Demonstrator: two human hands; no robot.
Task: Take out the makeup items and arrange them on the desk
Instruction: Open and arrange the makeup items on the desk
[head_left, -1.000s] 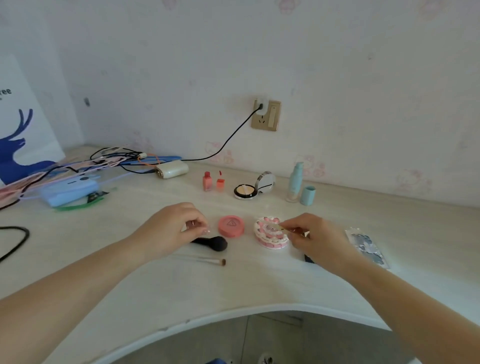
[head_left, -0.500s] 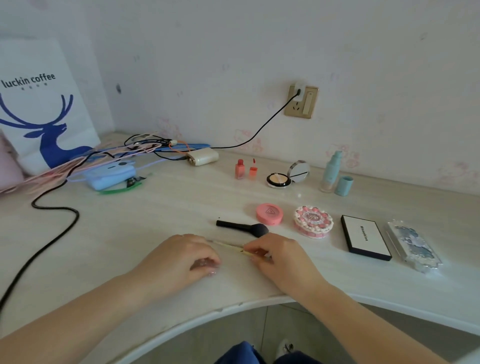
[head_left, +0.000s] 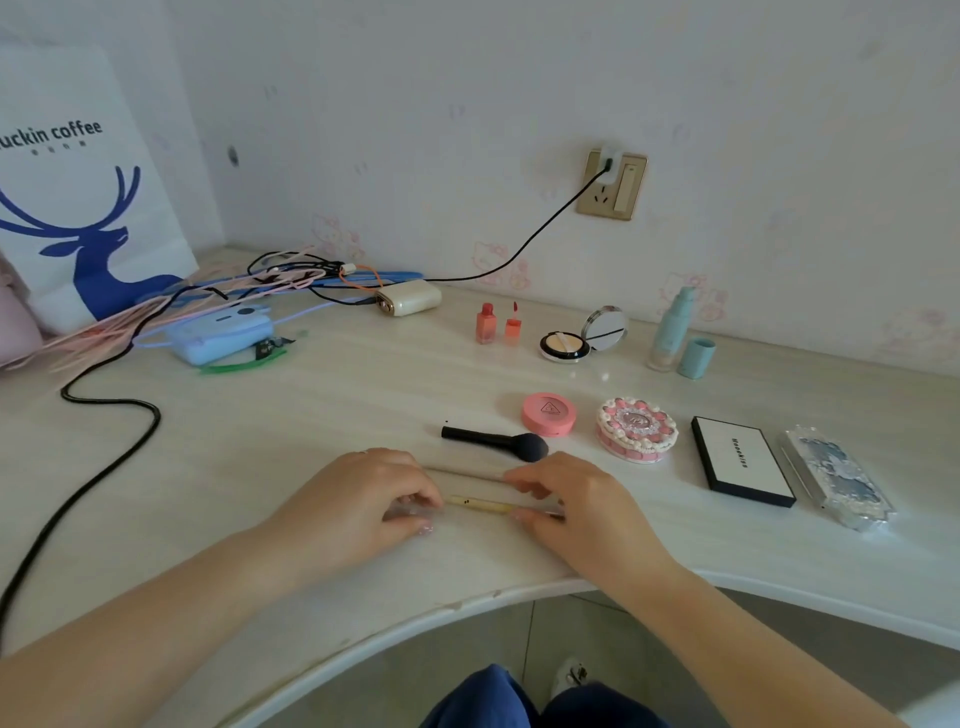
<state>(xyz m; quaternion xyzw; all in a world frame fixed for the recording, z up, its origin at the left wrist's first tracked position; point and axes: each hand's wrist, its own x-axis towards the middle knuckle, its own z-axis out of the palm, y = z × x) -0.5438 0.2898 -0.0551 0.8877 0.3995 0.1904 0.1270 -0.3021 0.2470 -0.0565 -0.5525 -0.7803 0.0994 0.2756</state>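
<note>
Hands brought from the compacts to the desk's near edge.
Both hands, left (head_left: 358, 501) and right (head_left: 574, 501), earlier beside the pink compact and cake-shaped case, now pinch a thin pencil (head_left: 480, 504) between them; a second thin brush (head_left: 462, 473) lies just behind.

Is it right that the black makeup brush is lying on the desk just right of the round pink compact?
Not quite. In the head view the black makeup brush does lie on the desk, but just left of the round pink compact, not right of it.

Home bedroom desk, w/ makeup out.
You see cartoon-cat wallpaper (head_left: 493, 260), wall socket (head_left: 613, 184), coffee-shop bag (head_left: 78, 182), charger cables (head_left: 104, 415).
</note>
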